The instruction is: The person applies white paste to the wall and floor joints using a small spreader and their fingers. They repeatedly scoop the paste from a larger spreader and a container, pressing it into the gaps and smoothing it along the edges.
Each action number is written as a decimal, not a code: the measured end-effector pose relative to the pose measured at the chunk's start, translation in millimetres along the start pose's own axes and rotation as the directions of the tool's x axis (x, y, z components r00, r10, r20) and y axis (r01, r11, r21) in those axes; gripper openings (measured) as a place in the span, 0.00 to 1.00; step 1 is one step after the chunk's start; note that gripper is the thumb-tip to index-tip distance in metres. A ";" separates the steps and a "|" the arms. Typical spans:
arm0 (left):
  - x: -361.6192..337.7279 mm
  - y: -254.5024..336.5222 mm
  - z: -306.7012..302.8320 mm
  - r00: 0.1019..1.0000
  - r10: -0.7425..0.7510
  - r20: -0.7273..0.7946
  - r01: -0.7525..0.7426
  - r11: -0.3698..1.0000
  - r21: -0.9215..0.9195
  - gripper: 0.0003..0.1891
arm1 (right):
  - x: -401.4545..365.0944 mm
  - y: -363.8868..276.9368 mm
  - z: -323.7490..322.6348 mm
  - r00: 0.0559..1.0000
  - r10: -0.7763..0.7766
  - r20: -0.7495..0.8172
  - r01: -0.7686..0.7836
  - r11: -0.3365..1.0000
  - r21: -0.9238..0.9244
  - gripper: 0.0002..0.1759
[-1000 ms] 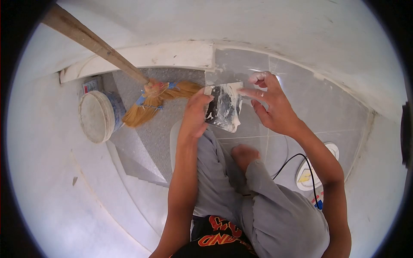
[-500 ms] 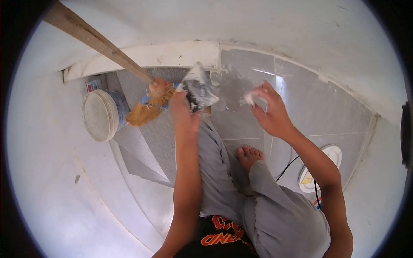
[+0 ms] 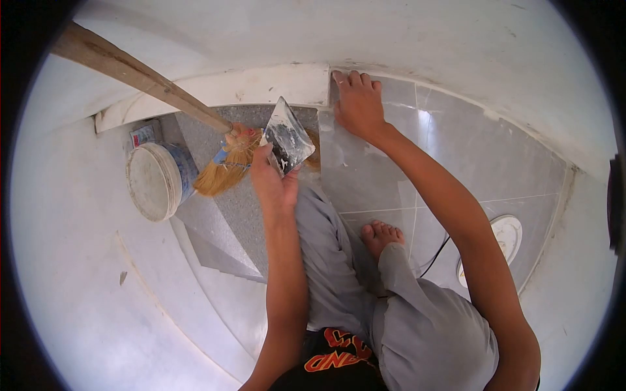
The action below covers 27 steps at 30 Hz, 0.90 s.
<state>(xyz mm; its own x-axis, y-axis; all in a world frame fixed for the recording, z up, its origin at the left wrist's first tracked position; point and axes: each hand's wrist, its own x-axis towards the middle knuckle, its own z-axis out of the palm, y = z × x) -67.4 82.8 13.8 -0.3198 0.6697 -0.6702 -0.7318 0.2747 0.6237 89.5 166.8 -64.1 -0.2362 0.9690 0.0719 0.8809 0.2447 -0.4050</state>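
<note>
My left hand grips the lower edge of a flat, diamond-shaped plate, dark and glossy with white paste smeared over it. It is tilted up in front of my knee. At the top of the floor, my right hand reaches to the corner where the white base strip ends against the grey floor tiles. Its index finger touches that corner, and the other fingers rest near the wall edge. I see nothing held in it.
A broom with a wooden handle slants in from upper left, its bristles near my left hand. A lidded bucket lies left, beside a grey step. A white round lid and a black cable are at right, near my bare foot.
My right hand has moved up and left from mid-air to the corner by the base strip. White paste showed on its fingertips before. The plate stays in my left hand.
</note>
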 end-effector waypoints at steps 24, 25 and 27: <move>2.4 -1.3 -5.2 1.000 0.016 0.001 -0.016 1.000 -0.020 0.07 | -17.9 2.6 4.2 0.988 -0.149 -0.041 0.147 0.988 -0.042 0.27; 3.3 -1.7 -5.3 1.000 0.018 -0.002 -0.018 1.000 -0.023 0.07 | -25.8 -0.5 3.3 0.986 -0.167 -0.031 0.165 0.985 -0.044 0.27; 5.4 -3.1 -6.5 0.999 0.024 0.028 -0.023 0.999 -0.044 0.07 | -40.4 -6.8 2.9 0.982 -0.186 -0.019 0.185 0.982 -0.045 0.27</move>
<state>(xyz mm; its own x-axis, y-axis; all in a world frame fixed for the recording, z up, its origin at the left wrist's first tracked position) -70.7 81.1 5.6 -0.3209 0.6951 -0.6433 -0.7497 0.2287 0.6210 91.9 125.9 -66.8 -0.3885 0.9069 0.1634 0.8396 0.4214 -0.3428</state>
